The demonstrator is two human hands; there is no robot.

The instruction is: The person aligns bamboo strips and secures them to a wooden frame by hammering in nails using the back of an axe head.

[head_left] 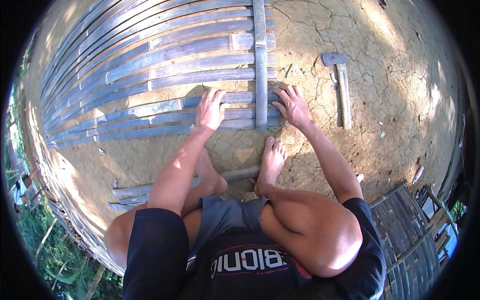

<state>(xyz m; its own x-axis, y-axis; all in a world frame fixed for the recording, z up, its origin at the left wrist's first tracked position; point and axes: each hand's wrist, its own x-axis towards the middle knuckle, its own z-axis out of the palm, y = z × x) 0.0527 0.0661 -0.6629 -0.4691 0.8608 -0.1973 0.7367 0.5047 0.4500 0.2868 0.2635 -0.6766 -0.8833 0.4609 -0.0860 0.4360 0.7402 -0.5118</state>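
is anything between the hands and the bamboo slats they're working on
Nothing visible. The left hand lies flat on the bamboo slats, and the right hand touches their ends beside the upright cross slat. The hammer lies off to the right.

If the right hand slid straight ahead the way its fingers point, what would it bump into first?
Probably the upright grey bamboo crosspiece: the right hand points up-left toward it, fingertips already at the ends of the flat grey bamboo slats.

A hammer (341, 85) with a pale wooden handle lies on cracked dry earth (395, 100), head away from the person. A few loose bamboo strips (131, 192) lie on the ground near the left leg. 1 finished slatted panel (410, 235) sits at lower right, green plants (45, 240) at lower left
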